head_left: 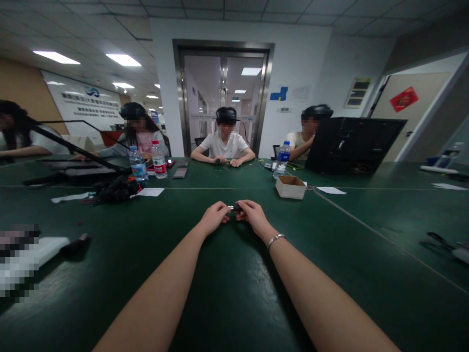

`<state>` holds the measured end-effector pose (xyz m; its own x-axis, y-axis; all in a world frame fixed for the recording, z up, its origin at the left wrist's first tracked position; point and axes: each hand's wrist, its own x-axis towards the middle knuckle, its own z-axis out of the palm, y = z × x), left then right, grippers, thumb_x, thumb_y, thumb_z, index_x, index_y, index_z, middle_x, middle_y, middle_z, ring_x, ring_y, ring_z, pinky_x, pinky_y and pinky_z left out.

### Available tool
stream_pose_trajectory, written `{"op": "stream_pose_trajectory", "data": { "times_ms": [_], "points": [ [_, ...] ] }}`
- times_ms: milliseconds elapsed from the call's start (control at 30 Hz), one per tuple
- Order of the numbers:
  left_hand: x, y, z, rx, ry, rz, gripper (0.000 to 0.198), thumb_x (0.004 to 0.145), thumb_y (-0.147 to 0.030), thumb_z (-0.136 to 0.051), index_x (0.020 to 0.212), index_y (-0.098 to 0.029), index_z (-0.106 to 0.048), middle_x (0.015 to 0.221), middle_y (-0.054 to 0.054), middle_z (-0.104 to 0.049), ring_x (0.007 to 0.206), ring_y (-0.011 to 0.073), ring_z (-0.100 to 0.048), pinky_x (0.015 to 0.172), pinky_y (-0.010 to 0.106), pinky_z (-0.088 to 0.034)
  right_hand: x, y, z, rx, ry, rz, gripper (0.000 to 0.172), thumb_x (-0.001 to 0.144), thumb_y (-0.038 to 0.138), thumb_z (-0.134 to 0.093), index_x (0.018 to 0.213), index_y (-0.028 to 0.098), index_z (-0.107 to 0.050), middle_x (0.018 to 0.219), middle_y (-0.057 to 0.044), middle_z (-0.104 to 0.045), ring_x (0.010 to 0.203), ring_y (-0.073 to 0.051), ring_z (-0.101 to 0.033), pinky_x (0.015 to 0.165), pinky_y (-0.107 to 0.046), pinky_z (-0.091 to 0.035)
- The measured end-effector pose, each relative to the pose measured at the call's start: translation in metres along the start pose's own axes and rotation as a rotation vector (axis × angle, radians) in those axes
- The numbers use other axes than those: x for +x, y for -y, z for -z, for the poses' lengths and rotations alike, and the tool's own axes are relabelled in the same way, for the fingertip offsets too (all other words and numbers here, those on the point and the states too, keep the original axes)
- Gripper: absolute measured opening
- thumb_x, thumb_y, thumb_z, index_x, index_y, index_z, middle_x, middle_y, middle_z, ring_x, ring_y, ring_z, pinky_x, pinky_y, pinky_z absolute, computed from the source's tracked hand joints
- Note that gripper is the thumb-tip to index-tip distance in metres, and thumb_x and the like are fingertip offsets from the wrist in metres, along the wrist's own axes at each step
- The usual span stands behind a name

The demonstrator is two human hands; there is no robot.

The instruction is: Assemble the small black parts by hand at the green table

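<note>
My left hand [214,217] and my right hand [252,215] meet over the dark green table [234,293], both arms stretched forward. Between the fingertips sits a small dark part with a light metal end [234,208]. Both hands are closed in a pinch on it, the left on the light end, the right on the dark end. A silver bracelet [275,239] circles my right wrist. The part is too small to name.
A small open cardboard box [290,187] stands ahead to the right. A pile of dark parts [115,189] and water bottles [138,164] lie ahead left, another bottle [282,159] and a black laptop [353,144] ahead right. Several people sit at the far side. Tools [445,243] lie at right.
</note>
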<state>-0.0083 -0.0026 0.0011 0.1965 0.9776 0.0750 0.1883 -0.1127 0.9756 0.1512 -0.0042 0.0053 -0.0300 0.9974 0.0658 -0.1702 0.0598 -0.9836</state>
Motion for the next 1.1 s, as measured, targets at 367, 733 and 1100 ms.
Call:
{"op": "stream_pose_trajectory", "data": {
  "times_ms": [367, 733, 1100],
  "points": [
    [0.002, 0.000, -0.002, 0.009, -0.030, 0.041, 0.029, 0.084, -0.041, -0.045, 0.082, -0.014, -0.057, 0.081, 0.006, -0.063, 0.065, 0.0117, -0.059, 0.059, 0.023, -0.047, -0.002, 0.000, 0.002, -0.101, 0.129, 0.048, 0.022, 0.069, 0.029, -0.067, 0.084, 0.016, -0.057, 0.064, 0.002, -0.061, 0.051, -0.010, -0.058, 0.053, -0.024, -0.050],
    [-0.022, -0.015, -0.008, 0.757, -0.106, -0.225, 0.045, 0.091, -0.037, -0.025, 0.085, -0.016, -0.064, 0.098, 0.010, -0.061, 0.092, 0.0194, -0.055, 0.082, 0.032, -0.044, -0.034, 0.022, -0.019, -1.314, 0.210, 0.391, 0.021, 0.085, 0.025, -0.050, 0.105, 0.020, -0.048, 0.094, -0.007, -0.065, 0.082, -0.018, -0.061, 0.067, -0.026, -0.039],
    [-0.087, -0.014, 0.137, 1.656, -0.265, -0.026, 0.048, 0.084, -0.038, -0.043, 0.128, -0.020, -0.049, 0.132, 0.015, -0.047, 0.125, 0.0346, -0.033, 0.101, 0.056, -0.023, -0.052, 0.076, 0.107, -1.548, 0.037, 0.194, 0.025, 0.091, 0.033, -0.035, 0.091, 0.019, -0.056, 0.093, -0.009, -0.065, 0.082, -0.019, -0.061, 0.070, -0.028, -0.042]
  ]
}}
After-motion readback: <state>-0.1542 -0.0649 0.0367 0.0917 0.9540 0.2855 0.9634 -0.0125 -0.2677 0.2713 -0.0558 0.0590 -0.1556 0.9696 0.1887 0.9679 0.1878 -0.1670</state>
